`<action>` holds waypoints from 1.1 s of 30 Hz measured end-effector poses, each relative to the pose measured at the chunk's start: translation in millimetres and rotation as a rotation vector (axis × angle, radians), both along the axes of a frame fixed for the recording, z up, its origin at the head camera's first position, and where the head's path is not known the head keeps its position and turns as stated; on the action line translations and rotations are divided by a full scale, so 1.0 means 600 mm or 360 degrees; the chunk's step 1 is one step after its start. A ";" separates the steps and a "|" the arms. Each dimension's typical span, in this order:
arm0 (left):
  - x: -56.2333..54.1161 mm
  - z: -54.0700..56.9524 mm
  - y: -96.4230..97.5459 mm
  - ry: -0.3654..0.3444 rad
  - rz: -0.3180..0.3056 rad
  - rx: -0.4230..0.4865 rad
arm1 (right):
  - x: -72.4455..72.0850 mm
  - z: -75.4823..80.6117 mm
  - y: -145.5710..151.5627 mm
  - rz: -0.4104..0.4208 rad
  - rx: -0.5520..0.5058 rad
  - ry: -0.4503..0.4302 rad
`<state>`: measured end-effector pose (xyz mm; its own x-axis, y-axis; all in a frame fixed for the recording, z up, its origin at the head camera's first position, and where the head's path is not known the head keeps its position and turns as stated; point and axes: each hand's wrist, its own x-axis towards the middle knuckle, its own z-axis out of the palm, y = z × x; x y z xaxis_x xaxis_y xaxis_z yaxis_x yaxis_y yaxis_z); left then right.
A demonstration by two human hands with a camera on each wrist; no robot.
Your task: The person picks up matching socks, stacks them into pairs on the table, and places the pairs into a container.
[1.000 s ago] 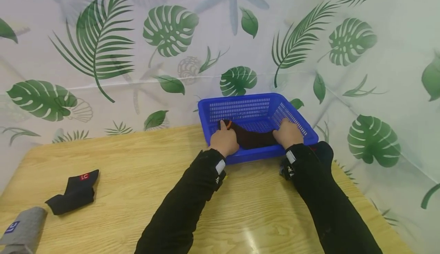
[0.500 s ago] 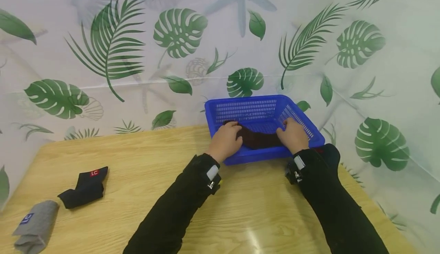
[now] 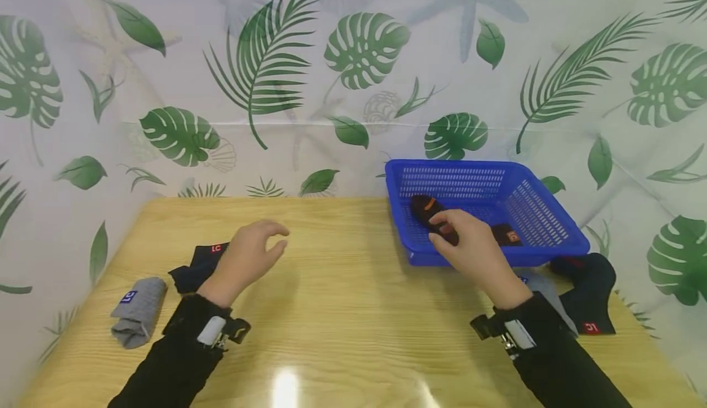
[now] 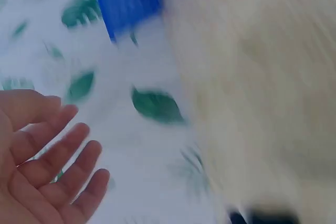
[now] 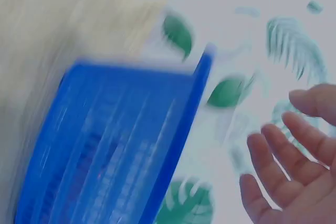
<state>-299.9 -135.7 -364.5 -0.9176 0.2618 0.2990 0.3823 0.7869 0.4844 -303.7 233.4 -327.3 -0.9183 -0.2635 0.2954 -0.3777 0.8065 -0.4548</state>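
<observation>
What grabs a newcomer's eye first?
Probably the bright blue slotted plastic basket at the back right of the pale wood-grain table, a dark brown cloth sock lying inside. Then the bare, empty left hand, partly hiding a near-black cloth sock at left, and the empty right hand overlapping the basket.

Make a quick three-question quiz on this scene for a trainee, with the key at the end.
1. Fill in: the folded grey item left of the basket bears a ____ label.
2. True or false: the left hand holds nothing.
3. Where is the sock with the orange mark? A: beneath the basket; B: inside the basket; C: in the left hand.

Key: 1 blue; 2 true; 3 B.
</observation>
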 end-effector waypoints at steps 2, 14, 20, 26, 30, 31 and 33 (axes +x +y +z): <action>0.012 -0.013 -0.058 -0.0045 0.0128 -0.0062 | 0.017 -0.006 -0.026 0.0118 0.0011 0.0026; 0.037 -0.066 -0.166 -0.0240 0.0342 -0.0263 | 0.052 -0.030 -0.072 0.0342 0.0106 -0.0064; 0.034 -0.083 -0.171 -0.0221 0.0364 -0.0354 | 0.056 -0.039 -0.079 0.0372 0.0148 -0.0124; 0.024 -0.087 -0.163 -0.0196 0.0409 -0.0378 | 0.062 -0.045 -0.070 0.0367 0.0157 -0.0132; 0.018 -0.083 -0.152 -0.0217 0.0409 -0.0393 | 0.066 -0.045 -0.066 0.0377 0.0163 -0.0144; 0.017 -0.079 -0.149 -0.0215 0.0392 -0.0391 | 0.067 -0.045 -0.066 0.0384 0.0160 -0.0146; 0.016 -0.070 -0.140 -0.0190 0.0335 -0.0378 | 0.069 -0.043 -0.066 0.0401 0.0153 -0.0149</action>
